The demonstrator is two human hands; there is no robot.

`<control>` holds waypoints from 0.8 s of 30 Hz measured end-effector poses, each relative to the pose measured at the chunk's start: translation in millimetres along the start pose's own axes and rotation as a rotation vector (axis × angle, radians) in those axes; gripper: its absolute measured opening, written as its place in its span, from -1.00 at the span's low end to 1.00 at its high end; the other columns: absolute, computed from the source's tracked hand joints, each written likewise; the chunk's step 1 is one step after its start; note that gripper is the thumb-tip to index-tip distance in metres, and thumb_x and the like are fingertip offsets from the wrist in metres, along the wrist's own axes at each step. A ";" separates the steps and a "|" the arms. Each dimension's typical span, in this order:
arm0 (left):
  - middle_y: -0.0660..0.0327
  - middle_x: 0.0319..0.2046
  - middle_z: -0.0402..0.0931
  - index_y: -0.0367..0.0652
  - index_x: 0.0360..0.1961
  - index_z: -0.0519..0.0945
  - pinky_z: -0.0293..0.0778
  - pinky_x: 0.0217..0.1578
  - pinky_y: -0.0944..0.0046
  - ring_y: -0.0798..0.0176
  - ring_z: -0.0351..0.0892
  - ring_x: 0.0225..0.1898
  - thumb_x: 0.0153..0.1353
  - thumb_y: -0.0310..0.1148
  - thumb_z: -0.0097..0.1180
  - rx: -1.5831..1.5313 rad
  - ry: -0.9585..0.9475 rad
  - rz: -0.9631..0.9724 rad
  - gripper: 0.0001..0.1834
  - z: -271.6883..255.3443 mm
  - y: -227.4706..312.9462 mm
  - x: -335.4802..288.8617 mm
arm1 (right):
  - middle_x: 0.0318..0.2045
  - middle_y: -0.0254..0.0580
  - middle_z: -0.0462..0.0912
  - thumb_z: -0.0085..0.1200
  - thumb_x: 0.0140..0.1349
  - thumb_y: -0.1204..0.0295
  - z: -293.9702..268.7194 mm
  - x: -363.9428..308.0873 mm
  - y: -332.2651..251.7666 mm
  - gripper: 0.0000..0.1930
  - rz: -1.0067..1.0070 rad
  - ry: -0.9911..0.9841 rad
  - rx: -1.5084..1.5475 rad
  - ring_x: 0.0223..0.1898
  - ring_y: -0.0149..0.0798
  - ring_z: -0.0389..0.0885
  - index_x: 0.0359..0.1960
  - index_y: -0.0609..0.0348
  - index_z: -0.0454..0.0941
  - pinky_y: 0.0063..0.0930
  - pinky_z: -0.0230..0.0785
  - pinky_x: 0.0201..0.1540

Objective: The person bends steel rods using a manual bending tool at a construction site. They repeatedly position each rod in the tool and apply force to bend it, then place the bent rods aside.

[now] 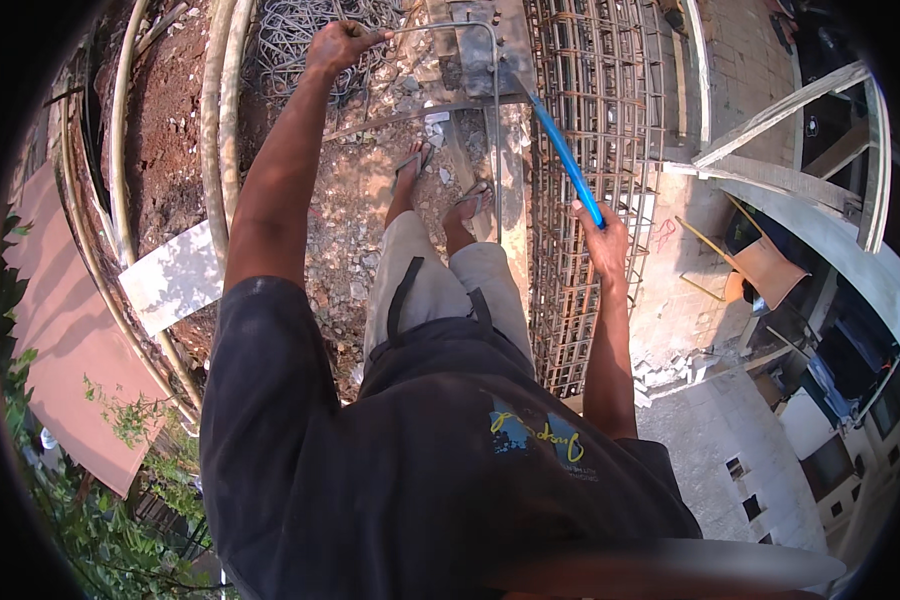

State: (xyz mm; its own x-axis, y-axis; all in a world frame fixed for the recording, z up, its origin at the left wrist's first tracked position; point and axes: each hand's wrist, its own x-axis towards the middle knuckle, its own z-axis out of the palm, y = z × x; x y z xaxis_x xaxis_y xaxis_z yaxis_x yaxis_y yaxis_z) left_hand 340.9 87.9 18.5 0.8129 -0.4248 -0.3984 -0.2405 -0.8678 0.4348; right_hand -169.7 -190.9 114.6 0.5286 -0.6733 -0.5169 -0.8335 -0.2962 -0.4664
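Observation:
My left hand [338,46] is closed at the far side, fingers pinching one end of a thin steel rod [498,170]. From there the rod runs right, turns at a rounded corner, and comes back toward me, with its near end beside my leg. It lies over a dark bending board [512,48] that has short pegs standing up from it. At the right, my right hand [605,240] is wrapped around the near end of a long blue-handled bar [567,160]. The bar slants away to the left, its dark metal tip close to the rod at the board.
Tied rebar cages [580,330] lie lengthwise just right of my legs. A tangle of bent steel pieces [305,45] sits beyond my left hand. Wooden poles [213,130] and a white board [175,278] are at left. A tan chair [765,270] lies at right.

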 end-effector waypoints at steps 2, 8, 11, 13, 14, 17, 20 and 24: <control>0.13 -0.40 0.76 -0.04 -0.38 0.81 0.66 -0.10 0.03 0.12 0.76 -0.25 -0.02 0.52 0.43 -0.023 0.015 -0.051 -0.25 -0.9 -0.3 -0.1 | -0.60 -0.33 0.50 0.28 0.30 -0.30 -17.3 19.2 -0.2 -0.35 0.005 -0.083 -0.094 -0.49 -0.35 0.40 -0.16 0.13 0.82 -0.29 0.25 -0.38; 0.11 -0.52 0.73 -0.12 -0.39 0.83 0.62 -0.30 0.09 0.16 0.74 -0.41 0.05 0.19 0.58 -0.028 0.085 -0.087 -0.47 -7.6 5.7 -1.1 | -0.53 -0.12 0.65 0.18 0.29 -0.41 -57.8 83.9 -19.1 -0.32 -0.136 -0.148 -0.287 -0.38 -0.09 0.64 -0.22 0.02 0.83 -0.11 0.45 -0.20; 0.13 -0.54 0.73 -0.12 -0.39 0.83 0.62 -0.32 0.12 0.19 0.72 -0.45 0.07 0.17 0.57 -0.096 0.103 -0.106 -0.48 -11.2 12.4 -5.3 | -0.48 -0.04 0.72 0.14 0.26 -0.46 -78.8 113.2 -31.1 -0.29 -0.148 -0.206 -0.407 -0.33 0.03 0.72 -0.20 -0.03 0.84 -0.04 0.51 -0.13; 0.14 -0.53 0.73 -0.12 -0.39 0.83 0.62 -0.32 0.12 0.21 0.72 -0.45 0.07 0.16 0.57 -0.125 0.033 -0.160 -0.49 -13.6 15.4 -7.2 | -0.49 -0.06 0.71 0.13 0.24 -0.49 -86.9 123.0 -35.6 -0.27 -0.181 -0.257 -0.445 -0.34 0.03 0.70 -0.20 -0.03 0.81 -0.03 0.49 -0.13; 0.14 -0.52 0.74 -0.12 -0.40 0.83 0.62 -0.32 0.13 0.23 0.72 -0.46 0.07 0.15 0.58 -0.140 0.002 -0.184 -0.50 -14.0 15.9 -7.5 | -0.49 -0.07 0.71 0.13 0.24 -0.49 -87.6 122.5 -35.7 -0.27 -0.185 -0.219 -0.475 -0.34 0.03 0.70 -0.19 -0.02 0.81 -0.03 0.49 -0.13; 0.11 -0.49 0.76 -0.15 -0.41 0.82 0.65 -0.28 0.15 0.25 0.76 -0.40 0.08 0.14 0.58 -0.103 0.063 -0.181 -0.50 -13.3 11.4 -4.3 | -0.49 -0.09 0.71 0.13 0.24 -0.48 -81.0 114.4 -34.9 -0.27 -0.165 -0.233 -0.421 -0.33 0.02 0.70 -0.22 -0.01 0.79 -0.03 0.48 -0.12; 0.21 -0.49 0.70 -0.09 -0.41 0.80 0.57 -0.20 0.12 0.25 0.67 -0.38 0.01 0.40 0.50 0.042 0.087 -0.054 -0.33 -9.1 1.2 3.5 | -0.49 -0.08 0.71 0.13 0.27 -0.45 -73.4 101.2 -31.1 -0.29 -0.176 -0.207 -0.384 -0.34 -0.01 0.70 -0.26 0.01 0.78 -0.05 0.48 -0.12; 0.18 -0.43 0.72 -0.01 -0.41 0.78 0.63 -0.10 0.05 0.16 0.73 -0.26 -0.08 0.65 0.39 0.022 0.031 -0.050 -0.17 -2.1 -6.2 5.9 | -0.47 -0.12 0.73 0.19 0.18 -0.48 -92.8 104.1 -21.3 -0.25 -0.123 -0.311 -0.322 -0.34 -0.09 0.71 -0.18 0.01 0.84 -0.10 0.49 -0.13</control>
State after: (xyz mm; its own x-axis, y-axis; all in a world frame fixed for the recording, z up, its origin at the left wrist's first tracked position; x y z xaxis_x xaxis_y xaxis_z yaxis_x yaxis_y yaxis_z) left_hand 348.3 91.4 15.1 0.8403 -0.3732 -0.3933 -0.2109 -0.8933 0.3970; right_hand -111.9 -317.6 137.3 0.6087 -0.3991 -0.6857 -0.7431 -0.5897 -0.3164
